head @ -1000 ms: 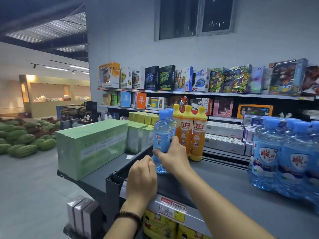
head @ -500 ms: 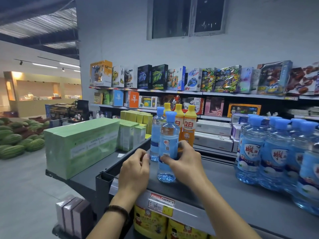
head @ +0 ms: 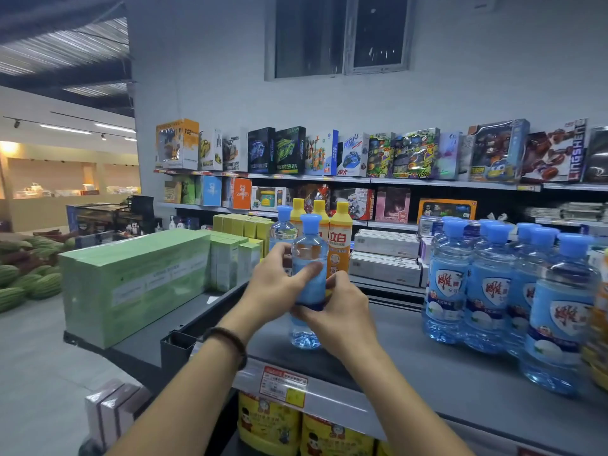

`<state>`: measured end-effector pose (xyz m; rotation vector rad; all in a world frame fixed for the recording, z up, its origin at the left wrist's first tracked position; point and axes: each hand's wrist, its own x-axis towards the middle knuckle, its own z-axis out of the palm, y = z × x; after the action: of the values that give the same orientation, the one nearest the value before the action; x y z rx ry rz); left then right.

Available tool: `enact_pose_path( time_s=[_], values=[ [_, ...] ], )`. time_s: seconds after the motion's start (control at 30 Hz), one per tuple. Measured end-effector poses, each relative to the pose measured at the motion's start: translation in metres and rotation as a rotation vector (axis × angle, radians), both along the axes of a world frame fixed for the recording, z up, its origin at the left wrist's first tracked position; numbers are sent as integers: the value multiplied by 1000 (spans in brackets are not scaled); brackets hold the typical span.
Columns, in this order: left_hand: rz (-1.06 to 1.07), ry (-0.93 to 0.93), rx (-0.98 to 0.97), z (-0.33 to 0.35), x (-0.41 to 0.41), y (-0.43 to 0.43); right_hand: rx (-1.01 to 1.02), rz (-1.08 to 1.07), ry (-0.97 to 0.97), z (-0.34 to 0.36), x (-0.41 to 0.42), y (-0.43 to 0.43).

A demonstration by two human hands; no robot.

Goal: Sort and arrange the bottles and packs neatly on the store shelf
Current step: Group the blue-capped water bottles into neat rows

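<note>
small blue-capped bottle is held upright between both hands, near the front edge of the grey shelf. left hand is wrapped round the bottle's body from the left, thumb laid across the blue label. right hand is curled round the lower body from the right. whether the bottle's base is set on the shelf or just above it cannot be told. a dark bracelet is worn on the left wrist. just behind the held bottle a second small blue-capped bottle is seen, and beside it three orange bottles with yellow caps, all upright. to the right, well apart, a cluster of larger blue bottles is stood in rows. to the left a long green pack is laid flat, with pale green boxes stood behind it. a red and yellow price tag is fixed to the shelf lip; yellow containers are stored below. toy boxes are lined along the far wall shelving. watermelons are piled at far left.
</note>
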<state>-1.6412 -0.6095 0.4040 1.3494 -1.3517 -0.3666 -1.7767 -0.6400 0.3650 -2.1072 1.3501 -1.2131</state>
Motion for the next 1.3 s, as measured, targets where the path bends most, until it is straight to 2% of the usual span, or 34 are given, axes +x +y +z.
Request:
enact_pose_path(
  time_s=[0.13, 0.23, 0.33, 0.47, 0.63, 0.77, 1.03, 1.3],
  values=[
    [-314, 194, 99, 2, 22, 0, 168, 164, -58, -3, -11, -6],
    [-414, 213, 136, 2, 26, 1, 204, 215, -98, -6, -11, -5],
    [-316, 120, 89, 3, 19, 1, 205, 162, -110, -6, -13, -4],
    [-122, -43, 19, 6, -3, -2, 122, 6, 0, -4, -14, 6],
    [-59, -13, 1, 8, -12, -7, 38, -75, 64, -3, -15, 13],
    [-68, 56, -8, 9, -13, -13, 24, -62, 71, -6, -24, 18],
    [-184, 130, -47, 29, -49, -25, -144, -191, 1, -6, -61, 30],
    [-340, 39, -73, 42, -113, -39, -186, -312, -66, -16, -115, 37]
  ],
)
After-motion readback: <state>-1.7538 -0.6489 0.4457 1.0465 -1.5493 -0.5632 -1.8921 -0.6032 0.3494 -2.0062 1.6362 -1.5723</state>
